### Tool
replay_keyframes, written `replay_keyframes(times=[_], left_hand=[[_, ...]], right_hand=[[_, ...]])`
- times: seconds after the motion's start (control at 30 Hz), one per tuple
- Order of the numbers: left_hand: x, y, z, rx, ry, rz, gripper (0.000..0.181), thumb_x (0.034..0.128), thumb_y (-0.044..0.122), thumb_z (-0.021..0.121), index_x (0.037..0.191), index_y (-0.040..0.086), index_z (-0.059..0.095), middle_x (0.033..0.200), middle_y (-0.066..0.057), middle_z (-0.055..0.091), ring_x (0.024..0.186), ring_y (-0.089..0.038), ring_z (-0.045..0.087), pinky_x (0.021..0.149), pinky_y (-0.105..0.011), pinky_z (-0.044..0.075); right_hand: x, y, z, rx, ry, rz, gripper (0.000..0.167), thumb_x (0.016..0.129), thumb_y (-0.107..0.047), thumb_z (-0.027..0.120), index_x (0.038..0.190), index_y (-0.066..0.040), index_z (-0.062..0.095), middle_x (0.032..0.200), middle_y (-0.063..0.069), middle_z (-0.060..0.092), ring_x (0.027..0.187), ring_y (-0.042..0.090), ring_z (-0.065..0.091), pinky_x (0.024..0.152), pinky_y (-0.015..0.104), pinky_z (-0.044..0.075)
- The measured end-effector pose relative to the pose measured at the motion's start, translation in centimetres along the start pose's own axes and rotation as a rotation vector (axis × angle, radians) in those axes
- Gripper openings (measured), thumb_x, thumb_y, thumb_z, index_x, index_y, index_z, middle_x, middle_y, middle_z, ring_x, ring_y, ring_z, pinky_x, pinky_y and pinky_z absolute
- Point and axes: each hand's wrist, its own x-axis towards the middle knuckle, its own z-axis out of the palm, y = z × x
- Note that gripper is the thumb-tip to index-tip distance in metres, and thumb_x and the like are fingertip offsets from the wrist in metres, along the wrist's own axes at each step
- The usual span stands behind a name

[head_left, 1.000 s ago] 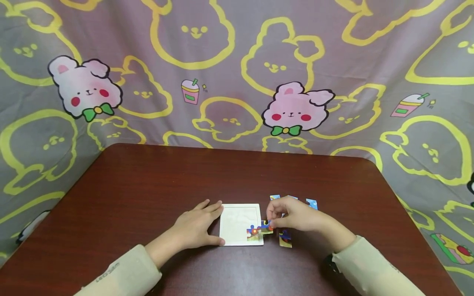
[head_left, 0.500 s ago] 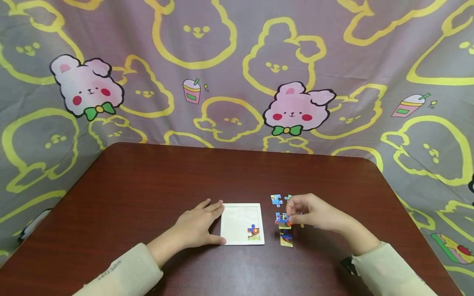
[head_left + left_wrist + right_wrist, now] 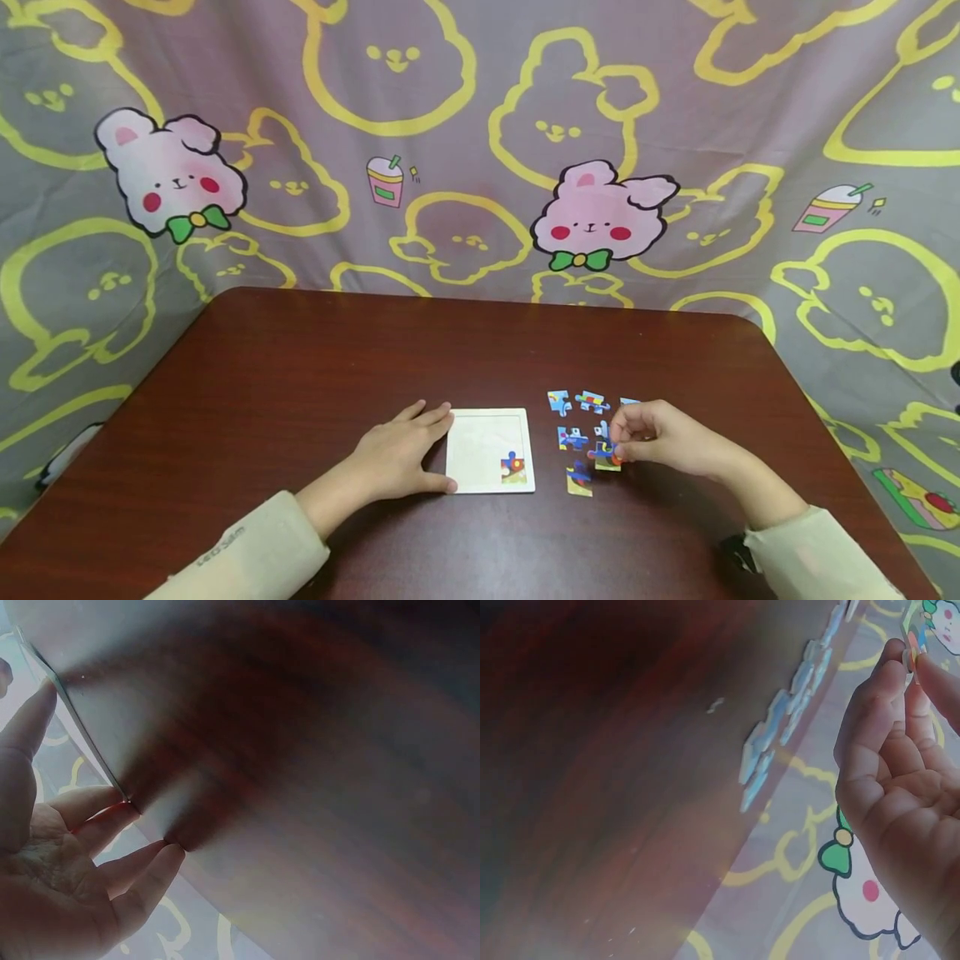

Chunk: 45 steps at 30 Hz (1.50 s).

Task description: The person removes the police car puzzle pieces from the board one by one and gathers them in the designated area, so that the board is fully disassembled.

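Note:
In the head view my left hand (image 3: pixel 393 454) lies against the left edge of a pale, square puzzle tray (image 3: pixel 476 446), its fingers spread and extended. One jigsaw piece (image 3: pixel 513 469) sits inside the tray at the near right corner. To the right of the tray, my right hand (image 3: pixel 667 437) pinches a blue and yellow jigsaw piece (image 3: pixel 606 456) between thumb and fingertips. The right wrist view shows that held piece (image 3: pixel 911 658) raised above the table. Below it lies a loose blue and tan piece (image 3: pixel 579 481); the right hand's fingers partly cover other pieces.
Several loose jigsaw pieces lie right of the tray, among them a blue one (image 3: pixel 558 402), a multicoloured one (image 3: pixel 592 402) and one with a dark blue edge (image 3: pixel 572 437). The brown table (image 3: pixel 360 350) ends at a patterned curtain (image 3: pixel 450 167) behind.
My right hand has carried the pinched piece from the tray's right edge to the right, over the loose pieces, uncovering some of them. The left hand keeps its place on the tray.

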Motion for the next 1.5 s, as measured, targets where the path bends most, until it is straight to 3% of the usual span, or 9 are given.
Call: replay_keyframes(times=[0.33,0.57,1.0,1.33,1.5], left_hand=[[-0.1,0.1,-0.1,-0.004,0.000,0.005,0.093,0.0748,0.060,0.078,0.148,0.013,0.048,0.159,-0.001,0.041,0.148,-0.034,0.034,0.096,-0.065,0.046],[-0.1,0.1,-0.1,-0.004,0.000,0.004,0.093,0.0747,0.060,0.078,0.149,0.013,0.047,0.159,0.000,0.040,0.148,-0.034,0.033,0.096,-0.066,0.046],[0.0,-0.1,0.0,-0.009,-0.007,0.001,0.094,0.0750,0.061,0.078,0.149,0.013,0.046,0.159,0.000,0.039,0.149,-0.034,0.033,0.097,-0.066,0.045],[-0.1,-0.1,0.2,-0.009,-0.002,0.005,0.094,0.0747,0.061,0.078,0.149,0.013,0.047,0.159,0.000,0.040,0.148,-0.034,0.033,0.096,-0.067,0.045],[-0.1,0.0,0.1,-0.007,0.002,0.004,0.093,0.0745,0.061,0.078,0.149,0.013,0.047,0.159,-0.001,0.040,0.148,-0.034,0.034,0.096,-0.066,0.045]], right_hand=[[-0.6,0.5,0.2,-0.062,-0.045,0.030,0.009,0.090,-0.007,0.069,0.087,-0.005,0.062,0.073,0.006,0.064,0.070,0.004,0.057,0.062,0.024,0.049],[-1.1,0.7,0.5,-0.074,-0.054,0.089,0.007,0.089,-0.006,0.070,0.087,-0.005,0.063,0.075,0.000,0.064,0.070,0.003,0.056,0.062,0.024,0.049],[-1.0,0.8,0.8,-0.143,-0.049,0.111,0.009,0.089,-0.004,0.070,0.084,-0.007,0.063,0.076,-0.002,0.067,0.068,0.002,0.057,0.061,0.023,0.049],[-0.9,0.4,0.8,-0.216,-0.008,0.056,0.008,0.088,-0.007,0.072,0.090,-0.005,0.065,0.076,-0.005,0.065,0.071,-0.001,0.056,0.062,0.022,0.049],[0.2,-0.6,0.9,-0.236,-0.007,0.054,0.007,0.088,-0.006,0.071,0.093,-0.006,0.066,0.078,-0.006,0.067,0.073,0.000,0.059,0.065,0.024,0.052]])
